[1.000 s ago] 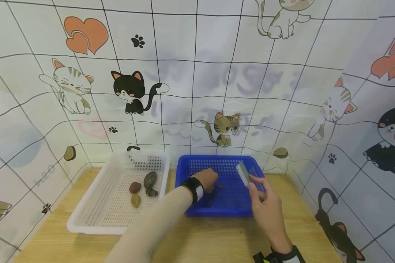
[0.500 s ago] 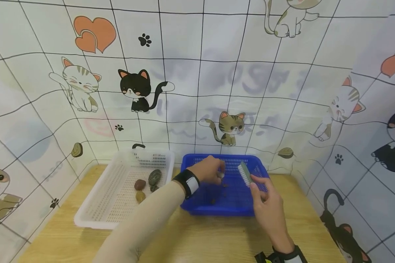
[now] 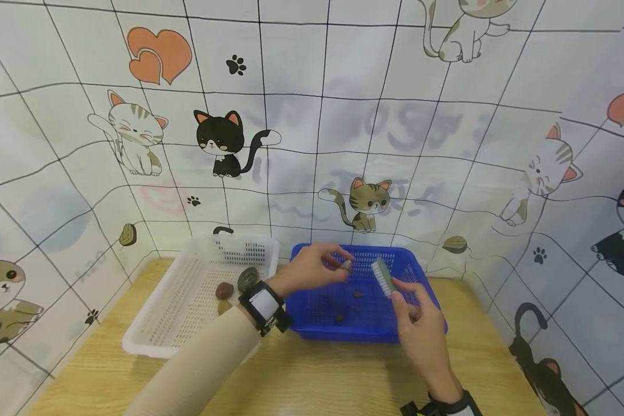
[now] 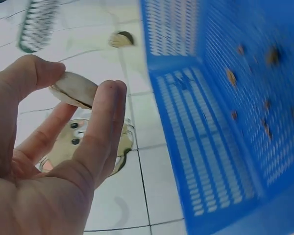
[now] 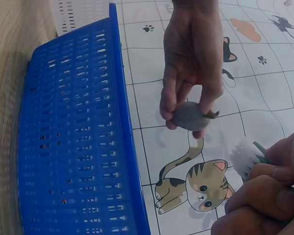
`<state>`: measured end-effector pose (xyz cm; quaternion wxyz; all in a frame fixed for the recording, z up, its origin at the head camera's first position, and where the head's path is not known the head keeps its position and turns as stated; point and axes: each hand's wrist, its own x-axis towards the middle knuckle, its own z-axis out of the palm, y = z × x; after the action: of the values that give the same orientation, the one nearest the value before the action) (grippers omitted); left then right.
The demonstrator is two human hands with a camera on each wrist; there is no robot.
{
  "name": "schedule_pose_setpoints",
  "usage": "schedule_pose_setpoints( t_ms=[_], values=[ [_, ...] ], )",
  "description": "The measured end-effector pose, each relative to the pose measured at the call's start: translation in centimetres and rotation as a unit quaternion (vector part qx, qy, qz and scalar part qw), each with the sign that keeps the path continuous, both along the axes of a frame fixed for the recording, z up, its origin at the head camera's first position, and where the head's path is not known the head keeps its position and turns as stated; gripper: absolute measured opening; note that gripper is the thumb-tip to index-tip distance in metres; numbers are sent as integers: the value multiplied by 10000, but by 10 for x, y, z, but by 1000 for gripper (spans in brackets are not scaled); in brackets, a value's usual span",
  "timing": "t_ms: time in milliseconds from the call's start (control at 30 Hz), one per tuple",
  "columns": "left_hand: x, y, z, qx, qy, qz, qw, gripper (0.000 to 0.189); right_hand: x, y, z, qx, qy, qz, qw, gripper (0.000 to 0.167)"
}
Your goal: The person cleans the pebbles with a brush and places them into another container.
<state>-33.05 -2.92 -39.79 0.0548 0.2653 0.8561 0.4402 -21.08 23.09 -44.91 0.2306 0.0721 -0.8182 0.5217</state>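
My left hand (image 3: 312, 268) pinches a pale clam (image 3: 346, 264) between thumb and fingertips, above the back of the blue basket (image 3: 348, 335). In the left wrist view the clam (image 4: 76, 88) looks smooth and oval, with a dark seam along its edge. A small brown bit sticks out from one end of the clam (image 5: 188, 116) in the right wrist view. To the right, my right hand (image 3: 421, 329) holds a small scrub brush (image 3: 383, 277) upright, its white bristles facing left toward the clam. Brush and clam are apart.
Small brown bits (image 3: 339, 318) lie on the blue basket's floor. The white basket (image 3: 140, 341) at left holds a reddish-brown lump (image 3: 224, 290), a yellowish one and a dark striped one (image 3: 248, 279), partly hidden by my left arm. Both stand on a wooden table (image 3: 312, 381) before a cat-print wall.
My left hand has come up out of the blue basket with the clam and turned so the clam faces the brush. The right hand has stayed nearly still with the brush.
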Motion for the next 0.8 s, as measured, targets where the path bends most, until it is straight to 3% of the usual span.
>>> schedule_pose_setpoints(
  t_ms=[67,200,300,467,700,800],
  values=[
    [6,-6,0,445,-395,-106,9982,36,1,-2,0,-24,43,97,9999,30],
    [19,-16,-4,1334,-1231,-434,9824,38,3,-7,1,-25,251,243,9994,30],
    [29,-23,-8,1557,-1426,-484,9763,40,5,-12,2,-66,463,374,9982,30],
    [43,-31,-19,1570,-1442,-394,9762,44,10,-23,3,48,863,713,9937,34],
    [52,-39,-35,2149,-2057,-785,9515,46,10,-42,0,366,1132,1069,9871,39],
    [52,-38,-39,2256,-2134,-873,9466,46,8,-46,-1,717,1250,1042,9841,40]
  ],
)
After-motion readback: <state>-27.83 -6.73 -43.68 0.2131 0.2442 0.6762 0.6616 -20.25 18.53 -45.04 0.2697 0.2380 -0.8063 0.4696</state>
